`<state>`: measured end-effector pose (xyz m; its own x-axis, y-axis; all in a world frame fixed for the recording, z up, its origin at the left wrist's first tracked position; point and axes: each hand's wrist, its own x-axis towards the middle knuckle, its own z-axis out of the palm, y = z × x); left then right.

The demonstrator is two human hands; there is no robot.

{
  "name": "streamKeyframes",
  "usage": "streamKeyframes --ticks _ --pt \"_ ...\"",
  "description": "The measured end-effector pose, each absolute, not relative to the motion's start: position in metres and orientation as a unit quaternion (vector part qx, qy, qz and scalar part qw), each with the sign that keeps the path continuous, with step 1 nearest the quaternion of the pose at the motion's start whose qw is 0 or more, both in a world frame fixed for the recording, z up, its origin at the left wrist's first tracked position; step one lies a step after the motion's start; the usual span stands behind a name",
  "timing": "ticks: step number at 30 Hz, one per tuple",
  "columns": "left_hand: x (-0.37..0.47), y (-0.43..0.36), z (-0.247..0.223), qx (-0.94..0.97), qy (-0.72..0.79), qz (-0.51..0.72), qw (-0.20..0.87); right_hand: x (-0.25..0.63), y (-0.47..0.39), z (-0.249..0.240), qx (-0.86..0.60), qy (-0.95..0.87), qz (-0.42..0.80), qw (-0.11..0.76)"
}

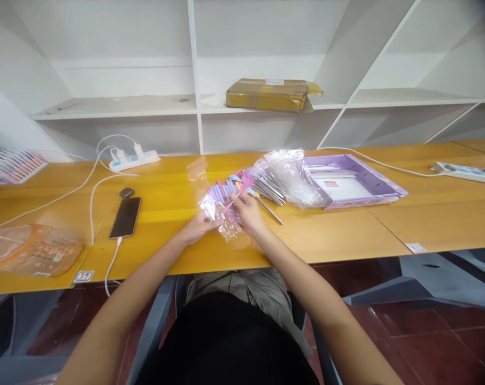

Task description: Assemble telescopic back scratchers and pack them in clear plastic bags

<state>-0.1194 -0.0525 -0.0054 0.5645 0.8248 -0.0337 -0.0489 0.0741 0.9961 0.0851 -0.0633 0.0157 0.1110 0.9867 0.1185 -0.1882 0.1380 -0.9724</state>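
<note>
My left hand (202, 227) is closed at the lower left edge of a clear plastic bag (229, 230), thumb stretched toward its crinkled lower part. My right hand (248, 211) pinches a pink fork-like piece (246, 184), its pronged end pointing up and right above the bag. Several pastel-coloured handles (220, 191) in pink, purple and blue lie bunched just beyond my fingers. To their right is a pile of silver metal sticks (270, 187), one of which lies apart toward the front. Part of the bag is hidden by my hands.
Right of the pile are crumpled clear bags (296, 179) and a purple tray (364, 200). At left lie a charging phone (125, 218), a power strip (136, 159) and an orange-tinted plastic container (37, 248). A taped cardboard box (266, 95) sits on the shelf.
</note>
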Motion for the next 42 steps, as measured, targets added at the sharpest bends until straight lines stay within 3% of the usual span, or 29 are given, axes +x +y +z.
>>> streamKeyframes --ticks 2,4,6,10,13,26,42 --pt "-0.118 -0.05 -0.006 0.558 0.326 0.38 0.661 0.102 -0.07 0.028 -0.424 -0.414 0.436 0.678" --pt "-0.117 -0.048 -0.007 0.527 0.33 0.418 0.662 0.121 -0.086 0.041 -0.433 -0.426 0.386 0.694" --pt "-0.117 -0.047 -0.006 0.503 0.33 0.446 0.662 0.136 -0.109 0.051 -0.467 -0.505 0.367 0.627" --pt "-0.119 -0.047 0.001 0.479 0.31 0.472 0.672 0.145 -0.157 0.054 -0.497 -0.697 0.345 0.383" --pt "-0.121 -0.048 0.005 0.473 0.294 0.479 0.678 0.142 -0.172 0.044 -0.524 -0.718 0.317 0.331" --pt "-0.121 -0.052 0.014 0.443 0.289 0.467 0.708 0.135 -0.16 0.03 -0.549 -0.72 0.2 0.374" --pt "-0.115 -0.057 0.005 0.502 0.309 0.398 0.702 0.116 -0.145 0.01 -0.543 -0.684 0.284 0.395"
